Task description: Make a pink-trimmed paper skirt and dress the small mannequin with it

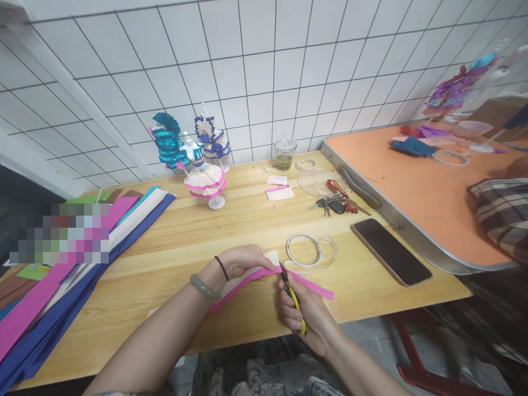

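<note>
My left hand (246, 262) pinches a white paper strip edged in pink (235, 290), near the table's front edge. In my right hand (303, 308) are yellow-handled scissors (295, 300), their dark blades meeting the pink edge just right of my left fingertips. A pink length (313, 286) hangs out to the right of the blades, over the table. Whether it is still joined to the strip I cannot tell. Just beyond my hands lies a roll of clear tape (290, 254) with a loose loop of tape beside it.
Crepe paper strips (119, 225) are piled at the left. Small paper-dressed mannequins (202, 176) stand at the back. A phone (390, 250), keys (330, 205), a lidded glass cup (284, 155) and paper pieces (279, 192) are around. An orange table (396, 203) adjoins at right, a person's plaid sleeve (503, 214) beside it.
</note>
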The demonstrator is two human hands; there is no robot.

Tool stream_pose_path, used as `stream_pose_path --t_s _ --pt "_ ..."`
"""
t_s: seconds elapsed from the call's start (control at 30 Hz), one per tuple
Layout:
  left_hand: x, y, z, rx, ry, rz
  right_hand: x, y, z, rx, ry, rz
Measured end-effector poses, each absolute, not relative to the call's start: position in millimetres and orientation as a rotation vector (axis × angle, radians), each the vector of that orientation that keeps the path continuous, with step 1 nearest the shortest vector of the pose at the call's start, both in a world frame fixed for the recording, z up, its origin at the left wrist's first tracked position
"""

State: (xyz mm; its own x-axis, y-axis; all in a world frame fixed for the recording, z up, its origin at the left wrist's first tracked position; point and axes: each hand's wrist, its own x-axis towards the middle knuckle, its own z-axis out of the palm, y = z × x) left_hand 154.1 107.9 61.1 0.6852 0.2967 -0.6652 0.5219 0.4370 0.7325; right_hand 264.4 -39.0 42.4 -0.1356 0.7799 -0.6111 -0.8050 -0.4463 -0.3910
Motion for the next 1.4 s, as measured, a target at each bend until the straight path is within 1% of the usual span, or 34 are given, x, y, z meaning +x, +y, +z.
stream_pose_path --t_s 0.13,0.27,0.4,0.47,0.53,0.57,0.63,0.7,0.77,0.9,1.07,1.23,1.4 --pt "148.9 109.5 62.4 1.136 0.843 -0.156 269.2 -36.9 42.8 -0.913 0.049 1.853" --pt "131.4 116.2 65.3 1.14 0.842 -0.111 271.8 -36.8 52.1 -1.01 -0.02 1.921" --pt "101.7 124.4 70.1 1.13 0.858 -0.015 270.1 -45.7 62.5 -1.15 -0.207 2.094" --pt "86.2 126.4 73.8 1.109 0.897 0.051 273.4 -51.1 65.1 -1.247 -0.43 2.104" --pt "72.0 126.3 78.0 1.095 0.941 0.093 283.7 -53.5 65.8 -1.399 -0.806 1.936" --pt "65.6 125.6 80.0 1.091 0.959 0.108 291.7 -52.9 65.3 -1.486 -1.016 1.764" --pt "54.2 123.4 83.5 1.086 0.98 0.131 311.1 -47.9 62.9 -1.657 -1.364 1.271" --pt "44.5 121.0 85.9 1.074 0.992 0.164 330.5 -39.2 58.6 -1.882 -1.531 0.792" --pt "36.1 119.2 87.1 1.068 1.0 0.206 343.9 -30.0 54.1 -2.004 -1.691 0.547" --pt "22.5 118.3 86.5 1.066 0.989 0.266 348.9 -18.6 52.5 -2.063 -1.998 0.497" --pt "13.0 122.1 85.4 1.072 0.99 0.315 351.2 -6.6 59.2 -2.068 -2.21 0.435" --pt "15.8 134.4 90.3 1.168 0.947 0.316 375.3 30.8 56.0 -2.05 -2.196 0.286" --pt "29.4 147.1 105.4 1.304 0.877 0.296 393.0 78.8 61.2 -2.075 -1.968 0.157"
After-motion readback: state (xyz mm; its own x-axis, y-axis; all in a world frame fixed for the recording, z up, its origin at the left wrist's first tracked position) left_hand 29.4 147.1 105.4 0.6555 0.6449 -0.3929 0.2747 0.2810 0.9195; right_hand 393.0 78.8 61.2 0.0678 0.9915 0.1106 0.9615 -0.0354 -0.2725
